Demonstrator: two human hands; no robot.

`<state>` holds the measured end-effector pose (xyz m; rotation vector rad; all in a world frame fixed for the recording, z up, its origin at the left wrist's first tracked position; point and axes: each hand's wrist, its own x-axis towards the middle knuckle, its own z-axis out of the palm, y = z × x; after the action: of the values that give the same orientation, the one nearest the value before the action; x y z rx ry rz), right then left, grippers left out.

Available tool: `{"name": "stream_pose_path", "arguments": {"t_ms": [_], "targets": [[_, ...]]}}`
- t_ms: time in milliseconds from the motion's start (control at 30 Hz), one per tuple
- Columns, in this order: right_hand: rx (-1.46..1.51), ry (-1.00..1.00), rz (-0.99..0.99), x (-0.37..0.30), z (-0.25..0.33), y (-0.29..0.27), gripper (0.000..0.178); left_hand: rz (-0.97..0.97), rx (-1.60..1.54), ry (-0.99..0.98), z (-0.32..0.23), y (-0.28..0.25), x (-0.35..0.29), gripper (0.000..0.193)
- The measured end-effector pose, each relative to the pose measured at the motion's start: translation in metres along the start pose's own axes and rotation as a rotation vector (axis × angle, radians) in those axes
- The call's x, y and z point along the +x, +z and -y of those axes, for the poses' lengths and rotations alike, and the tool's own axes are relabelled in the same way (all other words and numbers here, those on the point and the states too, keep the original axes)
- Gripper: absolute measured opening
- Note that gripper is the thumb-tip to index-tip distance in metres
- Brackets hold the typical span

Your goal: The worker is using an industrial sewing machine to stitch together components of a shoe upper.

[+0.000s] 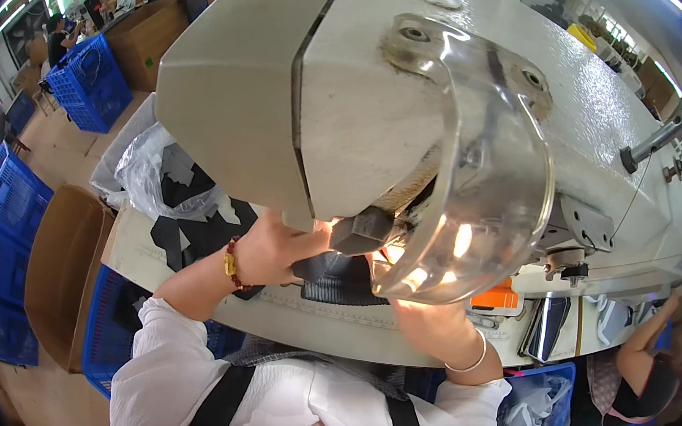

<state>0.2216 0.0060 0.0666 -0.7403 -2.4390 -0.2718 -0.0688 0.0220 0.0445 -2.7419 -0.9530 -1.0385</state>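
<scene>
A big off-white sewing machine head (pixel 238 81) fills the middle of the view, with a clear curved plastic guard (pixel 523 184) on its front. Under it lies a dark ribbed fabric piece (pixel 340 287) at the lit needle area. My left hand (pixel 268 253), with a beaded bracelet at the wrist, closes on the left side of this piece; the machine hides some fingertips. On the right, my right hand (pixel 434 322) reaches beneath the guard, close to the piece. Its fingers are covered by the guard and glare, so their grip cannot be made out.
Black cut fabric pieces (pixel 185 232) and a clear plastic bag (pixel 160 178) lie left on the table. An orange object (pixel 495 295) and a phone (pixel 546 328) lie right. Blue crates (pixel 545 425) and a cardboard box (pixel 61 272) flank the table. Another person (pixel 639 382) works at right.
</scene>
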Motion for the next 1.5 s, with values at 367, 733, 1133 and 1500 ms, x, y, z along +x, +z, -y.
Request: {"name": "stream_pose_path", "arguments": {"t_ms": [367,733,1133,1500], "targets": [[0.502,0.052,-0.111,0.004,-0.044,0.011,0.021,-0.281,0.218,-0.023,-0.028,0.034,0.003,0.032],[0.335,-0.105,-0.139,0.013,-0.04,0.013,0.036,-0.138,0.116,-0.149,-0.029,0.016,0.003,0.023],[1.733,0.413,0.112,-0.015,-0.038,0.053,0.071,-0.154,0.093,0.004,-0.037,-0.016,0.015,0.039],[1.787,0.471,0.126,-0.012,-0.033,0.045,0.053,-0.188,0.127,0.08,-0.029,-0.006,0.016,0.032]]}}
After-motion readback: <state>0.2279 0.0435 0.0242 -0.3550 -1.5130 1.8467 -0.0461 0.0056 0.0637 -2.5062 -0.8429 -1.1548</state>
